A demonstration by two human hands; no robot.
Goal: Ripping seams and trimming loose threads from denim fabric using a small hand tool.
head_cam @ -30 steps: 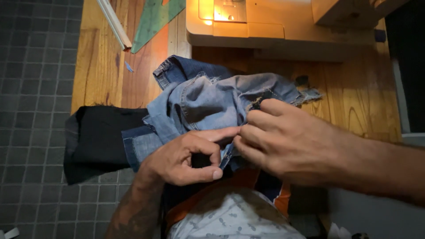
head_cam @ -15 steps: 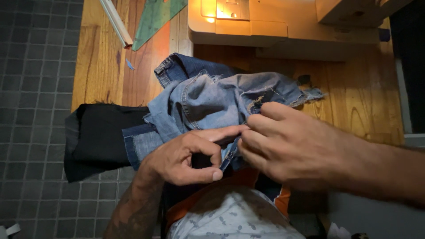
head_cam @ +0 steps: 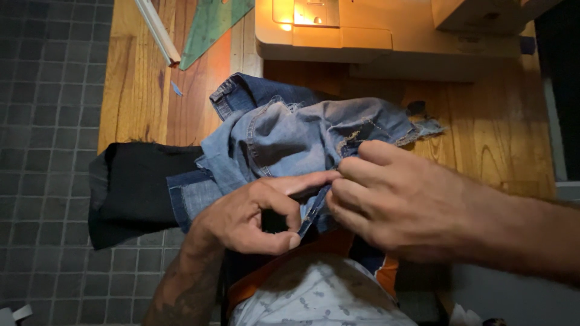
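One wooden table (head_cam: 139, 102) occupies the upper part of the head view, its planks lit warm orange by the lamp of one cream sewing machine (head_cam: 386, 36) at the far edge. Left of the table, a floor of dark grey square tiles (head_cam: 48, 90) runs the full height of the view.

One bundle of blue denim garment (head_cam: 290, 136) lies crumpled near the table's front edge, with a frayed end pointing right. One black cloth (head_cam: 136, 187) lies under its left side and hangs over the table edge. One white strip (head_cam: 157, 30) and one green triangular ruler (head_cam: 211, 24) rest at the far left of the table, well apart from the denim.

Two hands work at the denim's near edge. The left hand (head_cam: 248, 217) pinches a narrow denim seam strip (head_cam: 311, 211) between forefinger and thumb. The right hand (head_cam: 393, 196) grips the same strip just beside it, fingers curled closed on the fabric. Both hands touch each other at the fingertips.
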